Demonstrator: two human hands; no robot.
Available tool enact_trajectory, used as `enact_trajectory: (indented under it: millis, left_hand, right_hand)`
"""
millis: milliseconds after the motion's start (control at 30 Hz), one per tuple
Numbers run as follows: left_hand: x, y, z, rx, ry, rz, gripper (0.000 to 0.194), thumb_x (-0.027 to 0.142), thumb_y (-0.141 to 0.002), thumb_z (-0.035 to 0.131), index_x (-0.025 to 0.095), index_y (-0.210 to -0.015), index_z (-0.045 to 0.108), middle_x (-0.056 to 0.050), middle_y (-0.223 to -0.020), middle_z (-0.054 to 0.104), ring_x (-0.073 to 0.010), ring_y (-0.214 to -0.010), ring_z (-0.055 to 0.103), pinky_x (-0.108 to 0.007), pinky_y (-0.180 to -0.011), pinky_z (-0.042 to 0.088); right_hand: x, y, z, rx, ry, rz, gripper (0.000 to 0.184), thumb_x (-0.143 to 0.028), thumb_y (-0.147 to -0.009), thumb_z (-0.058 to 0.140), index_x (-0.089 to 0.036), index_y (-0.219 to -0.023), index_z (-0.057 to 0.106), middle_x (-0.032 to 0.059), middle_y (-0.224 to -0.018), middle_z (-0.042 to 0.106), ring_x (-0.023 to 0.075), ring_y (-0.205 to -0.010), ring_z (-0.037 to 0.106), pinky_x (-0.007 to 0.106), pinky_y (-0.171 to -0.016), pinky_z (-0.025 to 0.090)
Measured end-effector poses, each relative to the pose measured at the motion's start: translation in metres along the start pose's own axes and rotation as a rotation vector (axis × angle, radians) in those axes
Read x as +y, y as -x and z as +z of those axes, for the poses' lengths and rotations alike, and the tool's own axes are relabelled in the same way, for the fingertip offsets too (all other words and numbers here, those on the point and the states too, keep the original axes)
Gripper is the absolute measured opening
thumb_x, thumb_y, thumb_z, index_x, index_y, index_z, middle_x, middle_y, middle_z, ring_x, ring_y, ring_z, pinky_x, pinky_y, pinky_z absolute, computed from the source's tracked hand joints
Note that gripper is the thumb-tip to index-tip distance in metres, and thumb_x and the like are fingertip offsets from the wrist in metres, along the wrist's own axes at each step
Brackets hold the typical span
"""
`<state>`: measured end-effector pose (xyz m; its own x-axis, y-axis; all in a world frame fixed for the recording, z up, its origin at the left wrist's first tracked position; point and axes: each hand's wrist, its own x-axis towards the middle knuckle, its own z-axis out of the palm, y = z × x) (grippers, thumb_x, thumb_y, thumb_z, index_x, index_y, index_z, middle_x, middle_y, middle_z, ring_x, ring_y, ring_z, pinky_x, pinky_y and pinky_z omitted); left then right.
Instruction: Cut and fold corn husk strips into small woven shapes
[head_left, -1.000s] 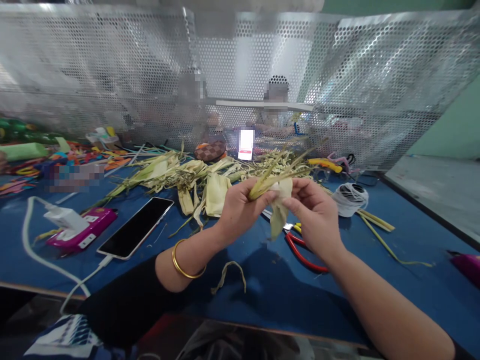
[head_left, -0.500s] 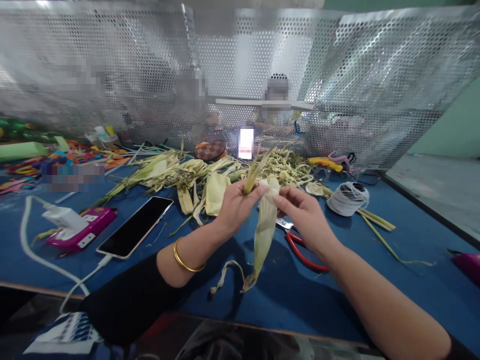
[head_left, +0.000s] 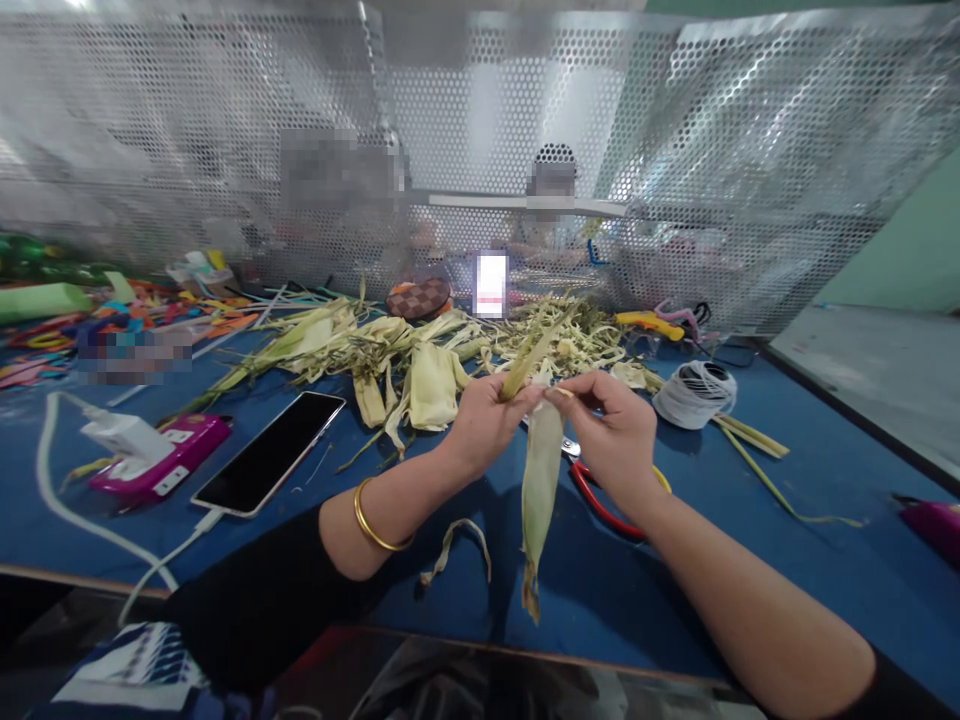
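My left hand point(head_left: 491, 415) is closed around a bundle of corn husk point(head_left: 525, 365), its narrow end pointing up and away. From between my hands a long pale corn husk leaf point(head_left: 544, 470) hangs down, its brown tip over the blue table. My right hand point(head_left: 611, 430) pinches the top edge of this leaf between thumb and fingers, close beside the left fingertips. Beneath my right hand lie red-handled scissors point(head_left: 596, 495), partly covered by it. A loose curled husk strip point(head_left: 457, 540) rests on the table, left of the leaf tip.
Dried husks point(head_left: 435, 385) are heaped across the back of the blue table point(head_left: 300, 570). A white string roll point(head_left: 694, 393) stands at right. To the left lie a phone point(head_left: 270, 450) on a cable and a purple power strip point(head_left: 161, 455). Behind rises a perforated metal screen point(head_left: 487, 120).
Both hands have shifted slightly right and down. The hanging leaf has swung right, and its tip now hangs lower, away from the loose strip. My right fingers have moved to its top edge.
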<state>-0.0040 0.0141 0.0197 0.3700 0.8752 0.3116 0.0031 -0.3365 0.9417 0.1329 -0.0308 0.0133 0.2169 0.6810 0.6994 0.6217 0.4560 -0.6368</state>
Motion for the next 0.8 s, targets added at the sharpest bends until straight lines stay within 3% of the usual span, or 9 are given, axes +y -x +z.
enact_trajectory:
  millis: [267,533,800]
  left_hand:
    - [-0.005,-0.004,-0.002,0.075,0.007,-0.034,0.031,0.043,-0.074,0.06,0.017,-0.06,0.05,0.005,-0.058,0.038,-0.0097,-0.059,0.033,-0.023,-0.056,0.031]
    - [-0.02,-0.018,-0.011,0.215,-0.039,-0.079,0.032,0.043,-0.072,0.061,0.016,-0.059,0.054,0.004,-0.056,0.044,-0.0098,-0.056,0.039,-0.023,-0.057,0.033]
    - [-0.036,-0.036,-0.028,0.323,-0.256,-0.094,0.026,0.04,-0.075,0.06,0.016,-0.065,0.062,0.001,-0.057,0.058,-0.0124,-0.054,0.05,-0.023,-0.052,0.034]
  right_hand:
    - [-0.006,0.003,-0.004,0.02,0.08,-0.251,0.011,-0.022,-0.087,0.058,-0.024,-0.078,0.064,0.0009,-0.071,0.064,0.0176,-0.07,0.059,0.032,-0.066,0.046]
    - [-0.014,0.001,-0.011,0.066,0.01,-0.305,0.005,-0.024,-0.084,0.063,-0.025,-0.08,0.066,0.0018,-0.072,0.066,0.0191,-0.07,0.062,0.034,-0.066,0.048]
    - [-0.031,0.002,-0.027,0.164,-0.096,-0.362,0.008,-0.02,-0.081,0.068,-0.028,-0.082,0.068,0.0015,-0.072,0.067,0.0201,-0.069,0.062,0.036,-0.062,0.049]
